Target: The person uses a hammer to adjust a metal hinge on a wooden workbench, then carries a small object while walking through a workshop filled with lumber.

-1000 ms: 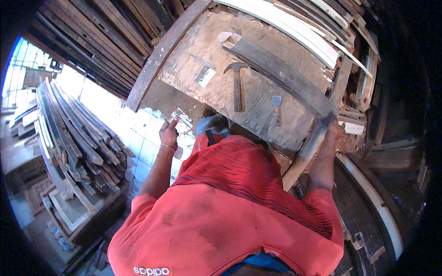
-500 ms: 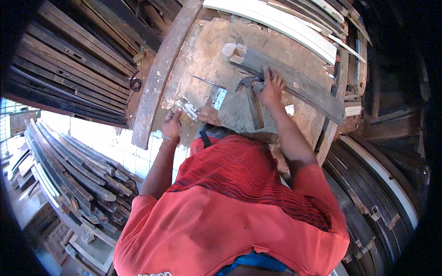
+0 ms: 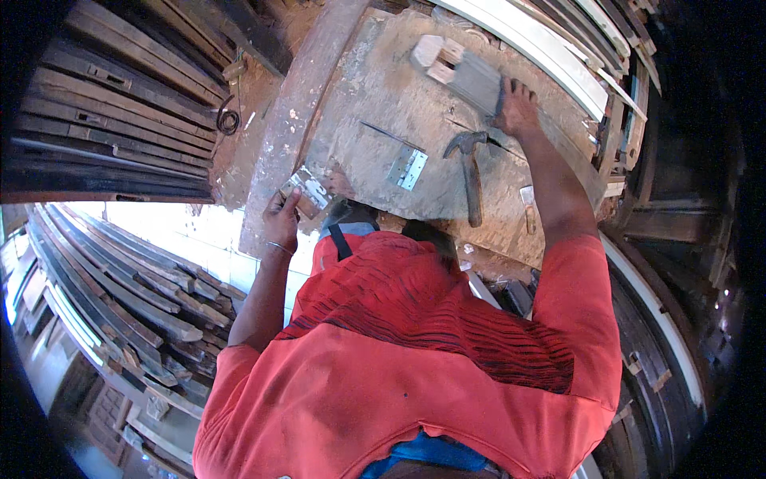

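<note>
My left hand (image 3: 281, 219) holds a small metal hinge (image 3: 307, 190) at the near left edge of a dusty wooden workbench (image 3: 375, 96). My right hand (image 3: 517, 108) reaches far across the bench and grips a long grey wooden bar (image 3: 467, 73) with a notched pale end. A claw hammer (image 3: 471, 172) lies on the bench below that hand, its head apart from my fingers. A second shiny hinge (image 3: 408, 168) lies flat on the benchtop between my two hands. My red shirt fills the lower part of the view.
A thick brown beam (image 3: 299, 104) runs along the bench's left side. Dark planks are stacked at the left (image 3: 120, 104) and lower left (image 3: 120, 279). White curved mouldings (image 3: 542, 48) lean at the back right. A small chisel-like tool (image 3: 527, 203) lies by the bench's right edge.
My right hand has left the hammer's head and moved up onto the grey wooden bar. My left hand stays at the bench edge with the hinge. The view has shifted slightly.
</note>
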`<act>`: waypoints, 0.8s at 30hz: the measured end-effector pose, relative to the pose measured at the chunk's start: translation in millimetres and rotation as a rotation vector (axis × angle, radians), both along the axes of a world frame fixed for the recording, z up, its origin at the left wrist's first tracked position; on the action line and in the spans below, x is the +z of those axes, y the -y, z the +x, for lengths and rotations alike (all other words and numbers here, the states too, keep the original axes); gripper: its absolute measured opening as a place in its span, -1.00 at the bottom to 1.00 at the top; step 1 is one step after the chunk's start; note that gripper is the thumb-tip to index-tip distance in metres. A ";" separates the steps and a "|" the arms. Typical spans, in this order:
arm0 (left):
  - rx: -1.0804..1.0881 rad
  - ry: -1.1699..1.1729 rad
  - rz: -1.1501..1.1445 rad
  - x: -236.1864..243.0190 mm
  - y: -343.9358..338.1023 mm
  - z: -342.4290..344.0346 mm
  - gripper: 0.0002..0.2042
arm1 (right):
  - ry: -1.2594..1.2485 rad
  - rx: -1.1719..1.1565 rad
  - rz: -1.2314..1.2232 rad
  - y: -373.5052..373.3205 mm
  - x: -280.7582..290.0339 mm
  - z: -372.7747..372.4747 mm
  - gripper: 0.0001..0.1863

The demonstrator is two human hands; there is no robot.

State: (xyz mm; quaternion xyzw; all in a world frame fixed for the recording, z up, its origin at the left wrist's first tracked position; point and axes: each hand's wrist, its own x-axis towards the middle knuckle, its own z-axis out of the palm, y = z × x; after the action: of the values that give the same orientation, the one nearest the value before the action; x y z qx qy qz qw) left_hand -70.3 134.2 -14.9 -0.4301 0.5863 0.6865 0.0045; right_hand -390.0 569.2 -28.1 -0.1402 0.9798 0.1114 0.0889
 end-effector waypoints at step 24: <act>-0.755 -0.403 -0.548 -2.4 -39.5 -182.3 -0.71 | -0.126 -0.404 -0.664 58.8 -69.1 250.9 -0.21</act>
State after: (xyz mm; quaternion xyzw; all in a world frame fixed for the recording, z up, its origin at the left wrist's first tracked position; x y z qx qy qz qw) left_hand -252.6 173.7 -17.3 -0.0325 0.8487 0.5273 0.0261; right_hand -139.1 510.4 -97.3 0.0414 0.9739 -0.2231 -0.0014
